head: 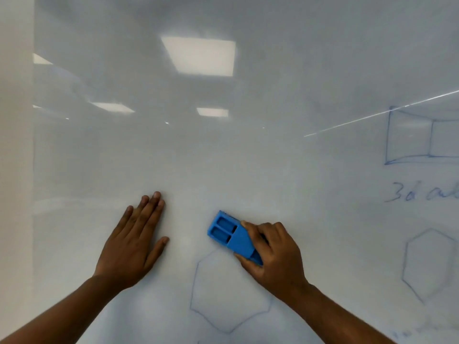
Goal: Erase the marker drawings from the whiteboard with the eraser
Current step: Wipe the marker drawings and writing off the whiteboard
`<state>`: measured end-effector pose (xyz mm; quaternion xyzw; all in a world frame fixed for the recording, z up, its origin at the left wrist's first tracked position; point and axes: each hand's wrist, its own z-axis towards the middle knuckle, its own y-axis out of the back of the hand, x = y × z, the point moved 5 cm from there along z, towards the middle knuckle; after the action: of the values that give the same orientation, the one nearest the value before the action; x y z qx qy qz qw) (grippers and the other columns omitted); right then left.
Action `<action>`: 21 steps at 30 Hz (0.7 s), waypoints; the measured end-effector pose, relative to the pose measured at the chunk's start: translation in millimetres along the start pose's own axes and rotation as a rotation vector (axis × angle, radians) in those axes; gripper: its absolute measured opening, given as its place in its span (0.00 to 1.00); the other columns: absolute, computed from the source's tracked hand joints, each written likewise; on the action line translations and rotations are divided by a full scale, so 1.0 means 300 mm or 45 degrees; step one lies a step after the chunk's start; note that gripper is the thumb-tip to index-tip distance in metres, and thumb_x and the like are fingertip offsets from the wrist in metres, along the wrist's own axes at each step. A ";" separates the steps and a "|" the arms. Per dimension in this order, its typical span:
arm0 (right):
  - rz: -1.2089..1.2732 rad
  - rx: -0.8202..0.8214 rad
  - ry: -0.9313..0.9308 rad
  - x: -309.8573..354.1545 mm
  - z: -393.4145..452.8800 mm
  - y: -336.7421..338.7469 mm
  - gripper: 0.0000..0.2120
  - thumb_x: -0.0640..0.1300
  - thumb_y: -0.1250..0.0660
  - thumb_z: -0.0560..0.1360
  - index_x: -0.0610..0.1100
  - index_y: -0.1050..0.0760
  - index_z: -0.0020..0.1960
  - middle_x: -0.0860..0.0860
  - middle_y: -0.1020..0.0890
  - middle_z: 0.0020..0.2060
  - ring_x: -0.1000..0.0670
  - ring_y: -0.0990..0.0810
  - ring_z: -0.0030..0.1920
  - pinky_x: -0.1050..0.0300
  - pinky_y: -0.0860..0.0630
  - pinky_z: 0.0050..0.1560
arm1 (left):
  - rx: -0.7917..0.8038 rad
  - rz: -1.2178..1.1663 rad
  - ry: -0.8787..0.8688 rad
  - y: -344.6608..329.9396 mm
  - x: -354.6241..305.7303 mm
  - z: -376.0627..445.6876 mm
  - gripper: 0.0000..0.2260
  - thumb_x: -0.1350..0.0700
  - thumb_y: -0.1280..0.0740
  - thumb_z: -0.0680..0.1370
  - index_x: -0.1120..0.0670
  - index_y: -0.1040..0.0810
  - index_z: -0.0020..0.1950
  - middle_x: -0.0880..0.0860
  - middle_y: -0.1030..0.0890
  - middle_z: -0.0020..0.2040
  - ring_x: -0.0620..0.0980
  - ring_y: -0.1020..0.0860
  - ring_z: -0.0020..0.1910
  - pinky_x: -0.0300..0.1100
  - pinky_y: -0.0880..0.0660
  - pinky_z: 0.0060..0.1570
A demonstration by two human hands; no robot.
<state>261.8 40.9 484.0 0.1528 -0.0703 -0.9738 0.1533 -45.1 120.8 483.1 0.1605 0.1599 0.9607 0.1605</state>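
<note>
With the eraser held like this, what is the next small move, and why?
Probably slide the blue eraser down across the nearest hexagon. The right hand grips the eraser at the hexagon's top edge, whose upper right part looks already gone, while the left hand lies flat on the whiteboard.

Two bare, sleeveless forearms (62,311)

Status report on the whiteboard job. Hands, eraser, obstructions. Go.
Left hand flat on whiteboard, fingers straight. Right hand grips blue eraser at top of nearest hexagon. Hexagons, box sketch, writing remain. Nothing in the way.
</note>
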 end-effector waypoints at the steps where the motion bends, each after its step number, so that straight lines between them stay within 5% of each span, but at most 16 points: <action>1: 0.011 0.043 0.100 0.024 0.011 -0.007 0.29 0.59 0.27 0.76 0.43 0.24 0.70 0.49 0.21 0.49 0.47 0.24 0.44 0.50 0.22 0.38 | 0.019 0.011 -0.019 0.008 0.013 0.006 0.36 0.41 0.44 0.85 0.60 0.45 0.88 0.53 0.50 0.90 0.50 0.53 0.89 0.45 0.58 0.87; 4: -0.041 0.002 0.131 -0.002 0.149 0.014 0.27 0.57 0.28 0.76 0.41 0.22 0.68 0.46 0.20 0.48 0.44 0.23 0.44 0.47 0.22 0.38 | -0.002 -0.008 0.035 0.031 0.068 0.049 0.39 0.38 0.44 0.84 0.59 0.48 0.89 0.54 0.51 0.90 0.50 0.54 0.89 0.44 0.58 0.87; 9: -0.092 -0.321 -0.484 -0.158 0.475 0.106 0.31 0.59 0.28 0.74 0.43 0.26 0.71 0.45 0.25 0.51 0.44 0.26 0.50 0.54 0.28 0.41 | -0.051 -0.001 0.030 0.039 0.142 0.109 0.40 0.36 0.44 0.84 0.58 0.50 0.89 0.54 0.51 0.90 0.52 0.54 0.89 0.45 0.58 0.87; 11: -0.100 -0.366 -0.533 -0.110 0.500 0.076 0.31 0.60 0.29 0.74 0.44 0.26 0.71 0.45 0.25 0.51 0.44 0.27 0.51 0.54 0.29 0.42 | -0.098 -0.003 0.031 0.025 0.145 0.097 0.40 0.37 0.44 0.84 0.58 0.50 0.89 0.53 0.50 0.90 0.52 0.52 0.89 0.46 0.57 0.87; 17: 0.045 0.038 0.238 0.293 0.098 -0.153 0.26 0.54 0.27 0.75 0.42 0.22 0.68 0.47 0.20 0.52 0.44 0.25 0.44 0.48 0.22 0.42 | -0.203 -0.068 0.055 -0.001 0.148 0.064 0.39 0.40 0.43 0.84 0.57 0.50 0.89 0.54 0.49 0.90 0.53 0.51 0.89 0.47 0.56 0.87; 21: 0.036 0.186 0.412 0.286 0.005 -0.144 0.23 0.55 0.28 0.78 0.42 0.19 0.66 0.48 0.16 0.51 0.46 0.23 0.42 0.50 0.22 0.42 | -0.203 -0.075 -0.007 -0.008 0.156 0.050 0.38 0.41 0.43 0.85 0.59 0.49 0.89 0.55 0.49 0.89 0.54 0.50 0.89 0.48 0.55 0.88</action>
<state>171.7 54.4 453.7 0.3171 -0.1175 -0.9265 0.1648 -80.9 143.7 507.9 0.1451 0.0871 0.9647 0.2016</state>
